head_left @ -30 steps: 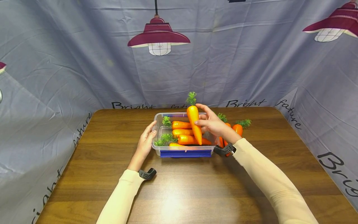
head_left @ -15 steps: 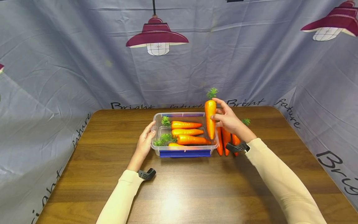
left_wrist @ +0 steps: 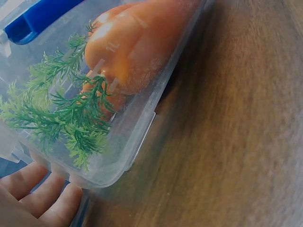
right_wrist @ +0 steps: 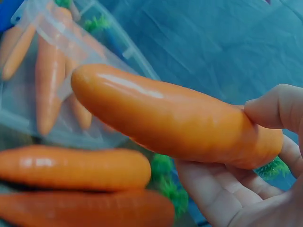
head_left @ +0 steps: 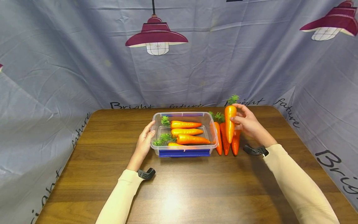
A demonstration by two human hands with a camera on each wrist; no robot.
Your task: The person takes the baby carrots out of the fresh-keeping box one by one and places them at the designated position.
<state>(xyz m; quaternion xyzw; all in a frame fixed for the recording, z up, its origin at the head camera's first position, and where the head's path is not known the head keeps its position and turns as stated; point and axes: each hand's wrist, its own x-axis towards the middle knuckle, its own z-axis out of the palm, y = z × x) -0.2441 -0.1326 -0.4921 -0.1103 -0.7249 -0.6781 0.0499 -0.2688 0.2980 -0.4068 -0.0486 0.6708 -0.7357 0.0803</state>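
Note:
My right hand (head_left: 248,123) pinches an orange carrot (head_left: 230,123) with a green leafy top, between thumb and fingers near its thick end. The carrot hangs tip down above several carrots lying on the table; in the right wrist view the held carrot (right_wrist: 175,116) fills the middle. At the left end of a clear plastic container (head_left: 183,148), my left hand (head_left: 144,141) rests with nearly straight fingers against the wall. Its fingertips (left_wrist: 68,196) touch the outside corner in the left wrist view. Several carrots (head_left: 185,124) lie crosswise inside the container, leafy tops to the left.
Right of the container, carrots (head_left: 218,141) lie side by side on the wooden table (head_left: 179,186), tips toward me, partly hidden by the held one. A blue clip (head_left: 184,153) runs along the container's front. A grey printed curtain (head_left: 209,68) surrounds the table.
My right hand has carried the carrot rightward from above the container to above the carrots on the table. The left hand stays at the container's left end.

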